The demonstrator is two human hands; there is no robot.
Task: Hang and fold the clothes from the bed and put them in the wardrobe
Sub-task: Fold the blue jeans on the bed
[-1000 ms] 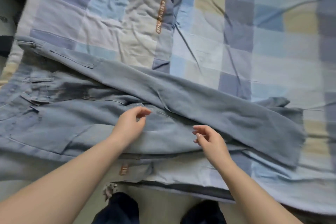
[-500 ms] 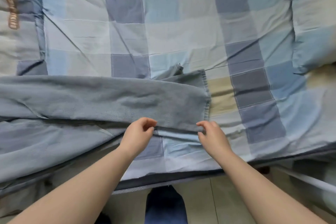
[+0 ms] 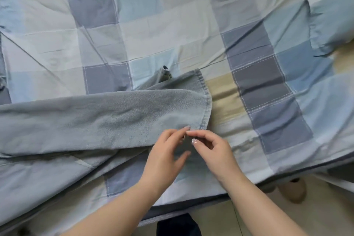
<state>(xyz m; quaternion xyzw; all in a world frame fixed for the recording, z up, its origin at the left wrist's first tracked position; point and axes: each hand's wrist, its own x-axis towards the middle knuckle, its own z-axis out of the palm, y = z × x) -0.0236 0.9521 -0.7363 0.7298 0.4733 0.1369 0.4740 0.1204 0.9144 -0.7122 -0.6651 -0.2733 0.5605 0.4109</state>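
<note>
Perhaps a slipper (image 3: 292,189) on floor (image 3: 214,218).

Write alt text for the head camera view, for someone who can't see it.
Two bare hands, left hand and right hand, meet fingertip to fingertip at the hem corner of a grey-blue jeans leg lying across a blue, grey and beige checked bedsheet.

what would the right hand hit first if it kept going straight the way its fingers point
Probably the left hand: the right hand points left, fingertips nearly touching it above the jeans leg. Depth is unclear.
</note>
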